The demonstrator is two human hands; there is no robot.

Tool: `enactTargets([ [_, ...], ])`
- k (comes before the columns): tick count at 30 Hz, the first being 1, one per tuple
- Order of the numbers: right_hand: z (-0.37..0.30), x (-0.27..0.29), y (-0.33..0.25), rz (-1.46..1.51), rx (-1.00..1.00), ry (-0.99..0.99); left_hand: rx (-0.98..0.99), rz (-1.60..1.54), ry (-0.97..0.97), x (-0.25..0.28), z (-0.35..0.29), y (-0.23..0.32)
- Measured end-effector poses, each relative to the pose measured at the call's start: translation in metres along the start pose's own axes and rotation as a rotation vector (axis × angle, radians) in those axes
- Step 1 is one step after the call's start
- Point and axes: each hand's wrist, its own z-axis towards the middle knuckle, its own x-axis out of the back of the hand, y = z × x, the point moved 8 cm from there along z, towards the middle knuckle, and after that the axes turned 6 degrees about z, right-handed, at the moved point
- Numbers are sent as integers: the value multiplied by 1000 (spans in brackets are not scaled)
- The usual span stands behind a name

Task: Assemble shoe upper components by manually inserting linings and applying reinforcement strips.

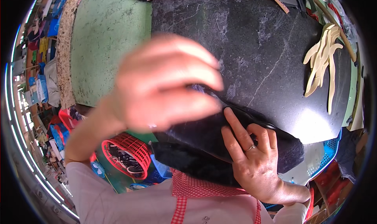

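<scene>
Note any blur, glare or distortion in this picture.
In the head view, the left hand is blurred, while the right hand looks crisper; also in the head view, white glare washes out the lower right of the dark mat, and light strips curve along the left rim.

Left hand (169, 84) hovers, blurred; right hand (254, 161) rests, fingers (238, 129) spread.

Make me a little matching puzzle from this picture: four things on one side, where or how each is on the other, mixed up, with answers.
1. left hand
2. right hand
3. red basket
4. pale strips

A. lying on the dark board
B. touching black material
C. blurred
D. holding small dark things

Pairs: 1-C, 2-B, 3-D, 4-A
</scene>
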Motion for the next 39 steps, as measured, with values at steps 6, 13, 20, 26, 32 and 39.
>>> enactTargets([
  [6, -32, 40, 53, 205, -187, 83, 282, -25, -433, -90, -31, 47],
  [13, -81, 53, 122, 568, -499, 369, 240, -182, -251, -135, 31, 77],
  [20, -68, 45, 138, 546, -326, 340, 496, -583, -242, -129, 42, 52],
  [26, -83, 41, 124, 210, -17, 261, 182, -119, -444, -141, 31, 87],
  [32, -97, 54, 114, 185, -113, 206, 160, 137, -451, -140, 25, 93],
  [39, -79, 60, 119, 400, -52, 262, 90, 221, -384, -138, 20, 102],
])
